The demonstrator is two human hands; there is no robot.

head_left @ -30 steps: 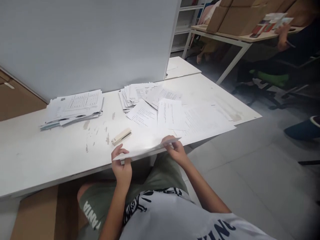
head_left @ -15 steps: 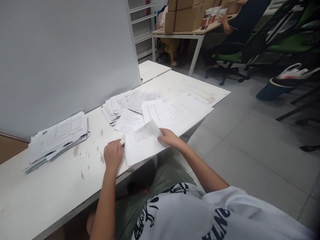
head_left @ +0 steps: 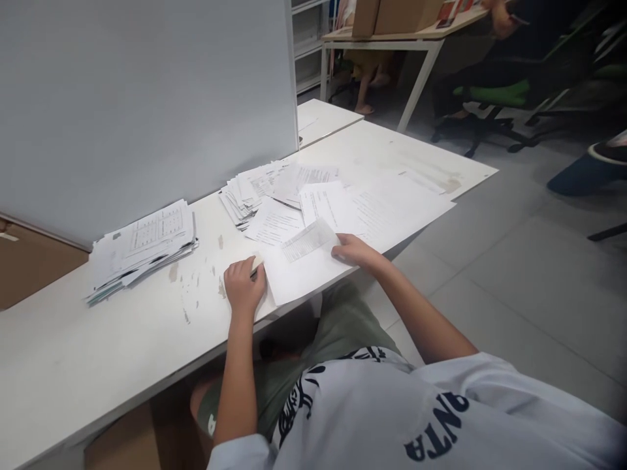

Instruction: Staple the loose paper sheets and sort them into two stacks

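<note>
My left hand (head_left: 243, 285) rests at the table's front edge, closed around a small cream-coloured object (head_left: 257, 262) with a dark side; the fingers cover most of it. To its right, my right hand (head_left: 356, 250) pinches the right edge of a sheet of paper (head_left: 301, 275), thumb on top. This sheet bears a grey printed table near its upper edge and lies tilted over the desk edge. Just behind it are loose printed sheets (head_left: 327, 203), overlapping one another. A messy paper stack (head_left: 240, 199) lies further back against the partition.
Another paper stack (head_left: 144, 245) lies on the white desk (head_left: 147, 352) at left, beside a grey partition (head_left: 147, 98). A cardboard box (head_left: 39, 267) is at the far left. Behind stand another table (head_left: 377, 44) with boxes, a seated person, a green chair (head_left: 494, 93) and a blue bin (head_left: 585, 173).
The view has shifted, so the desk and papers appear further right and slightly higher. More of the small object shows in my left hand. Both hands keep their holds.
</note>
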